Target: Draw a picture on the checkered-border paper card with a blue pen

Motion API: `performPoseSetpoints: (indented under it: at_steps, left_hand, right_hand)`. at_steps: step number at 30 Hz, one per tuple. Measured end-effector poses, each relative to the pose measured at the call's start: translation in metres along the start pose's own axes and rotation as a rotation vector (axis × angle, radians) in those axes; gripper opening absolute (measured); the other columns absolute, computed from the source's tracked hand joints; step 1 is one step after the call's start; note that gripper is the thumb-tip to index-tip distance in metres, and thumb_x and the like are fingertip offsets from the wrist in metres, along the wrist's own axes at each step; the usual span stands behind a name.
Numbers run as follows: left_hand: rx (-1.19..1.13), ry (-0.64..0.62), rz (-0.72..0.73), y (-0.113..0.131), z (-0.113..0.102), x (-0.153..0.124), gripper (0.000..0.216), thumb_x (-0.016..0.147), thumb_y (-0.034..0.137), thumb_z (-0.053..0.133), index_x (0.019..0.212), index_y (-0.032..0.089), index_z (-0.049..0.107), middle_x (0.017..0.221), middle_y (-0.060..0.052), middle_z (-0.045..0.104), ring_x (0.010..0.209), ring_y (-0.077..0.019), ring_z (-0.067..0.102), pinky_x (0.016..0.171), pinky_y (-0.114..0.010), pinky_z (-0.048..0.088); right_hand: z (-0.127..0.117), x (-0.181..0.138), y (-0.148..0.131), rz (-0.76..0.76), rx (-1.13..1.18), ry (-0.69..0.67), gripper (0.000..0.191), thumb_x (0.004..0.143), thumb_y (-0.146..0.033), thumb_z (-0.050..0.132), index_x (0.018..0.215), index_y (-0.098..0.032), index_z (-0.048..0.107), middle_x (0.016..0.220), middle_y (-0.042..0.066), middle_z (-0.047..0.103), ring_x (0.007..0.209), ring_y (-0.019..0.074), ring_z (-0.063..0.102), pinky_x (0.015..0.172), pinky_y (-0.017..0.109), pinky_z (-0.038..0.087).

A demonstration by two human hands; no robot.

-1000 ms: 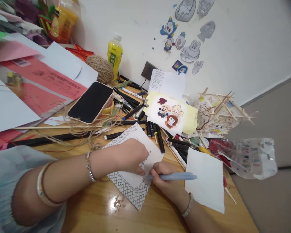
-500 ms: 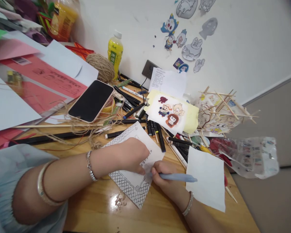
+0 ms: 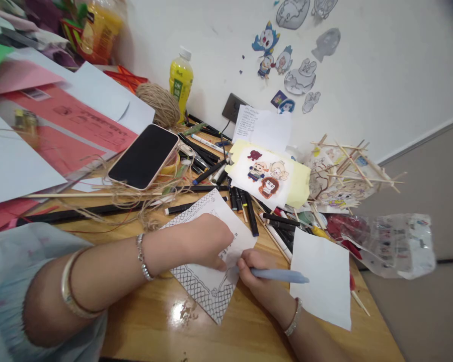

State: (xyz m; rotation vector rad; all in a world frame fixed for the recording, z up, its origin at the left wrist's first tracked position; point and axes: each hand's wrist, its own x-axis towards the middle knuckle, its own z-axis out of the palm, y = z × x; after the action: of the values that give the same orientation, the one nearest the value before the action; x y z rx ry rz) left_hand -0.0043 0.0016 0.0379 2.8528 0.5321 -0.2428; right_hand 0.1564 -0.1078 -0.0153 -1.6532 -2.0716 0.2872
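A sheet of white paper (image 3: pixel 207 289) with a black lattice border and line drawings lies at a slant on the wooden table. My left hand (image 3: pixel 207 241) rests on this sheet with its fingers curled under; what is inside them, if anything, is hidden. Gripped in my right hand (image 3: pixel 254 274) is a light blue pen (image 3: pixel 281 275), its tip at the sheet near my left thumb. The hand covers part of the drawing. A blank white sheet (image 3: pixel 320 284) lies just right of my right hand.
Beyond the sheet lie scattered black markers (image 3: pixel 252 216), a phone (image 3: pixel 143 156), a twine ball (image 3: pixel 159 103) and a yellow drink bottle (image 3: pixel 181 83). Coloured character drawings (image 3: pixel 264 173) lie on yellow paper. A stick-and-paper construction (image 3: pixel 347 176) and a clear plastic packet (image 3: pixel 388 244) are at the right.
The whole view shifts very slightly. Both hands keep their places on the sheet, and the pen stays in my right hand at nearly the same spot.
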Motion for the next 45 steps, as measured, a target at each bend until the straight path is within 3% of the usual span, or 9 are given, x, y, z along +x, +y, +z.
performPoseSetpoints:
  at_steps: [10, 26, 31, 35, 45]
  left_hand:
    - [0.008, 0.012, 0.016, -0.001, 0.004, 0.001, 0.036, 0.081, 0.047, 0.069, 0.092, 0.013, 0.073, 0.083, -0.013, 0.074, 0.077, -0.0298, 0.070, 0.058, -0.031, 0.043]
    - [0.013, 0.015, 0.005, -0.001, 0.005, 0.002, 0.037, 0.081, 0.048, 0.069, 0.094, 0.013, 0.073, 0.084, -0.012, 0.074, 0.078, -0.0301, 0.070, 0.059, -0.032, 0.043]
    - [0.011, 0.023, 0.000, -0.001, 0.005, 0.002, 0.035, 0.081, 0.046, 0.069, 0.091, 0.013, 0.073, 0.083, -0.012, 0.074, 0.078, -0.0307, 0.070, 0.059, -0.033, 0.045]
    - [0.041, 0.039, 0.007, 0.000, 0.008, 0.003, 0.037, 0.088, 0.046, 0.060, 0.089, 0.012, 0.074, 0.080, -0.014, 0.074, 0.078, -0.0322, 0.070, 0.061, -0.035, 0.046]
    - [0.039, 0.058, 0.009, -0.001, 0.009, 0.004, 0.033, 0.085, 0.043, 0.064, 0.088, 0.011, 0.074, 0.081, -0.014, 0.074, 0.075, -0.0292, 0.070, 0.060, -0.032, 0.046]
  right_hand:
    - [0.002, 0.000, 0.005, -0.102, 0.054, -0.043, 0.031, 0.084, -0.019, 0.040, 0.057, -0.023, 0.025, 0.051, -0.002, 0.045, 0.049, 0.0127, 0.046, 0.048, 0.026, 0.034]
    - [0.001, -0.002, 0.003, -0.013, -0.002, -0.009, 0.031, 0.085, -0.020, 0.039, 0.059, -0.023, 0.023, 0.053, -0.003, 0.042, 0.050, 0.0123, 0.045, 0.048, 0.025, 0.032]
    - [-0.002, -0.002, 0.002, 0.102, -0.009, 0.016, 0.031, 0.086, -0.024, 0.039, 0.059, -0.023, 0.025, 0.054, -0.003, 0.042, 0.050, 0.0120, 0.044, 0.047, 0.023, 0.032]
    - [-0.004, -0.001, 0.001, 0.111, -0.014, -0.008, 0.031, 0.086, -0.027, 0.039, 0.058, -0.023, 0.026, 0.054, -0.002, 0.042, 0.051, 0.0123, 0.045, 0.048, 0.023, 0.033]
    - [-0.003, 0.000, 0.000, 0.057, 0.033, -0.015, 0.031, 0.085, -0.024, 0.040, 0.057, -0.023, 0.027, 0.054, -0.002, 0.044, 0.051, 0.0121, 0.045, 0.049, 0.023, 0.034]
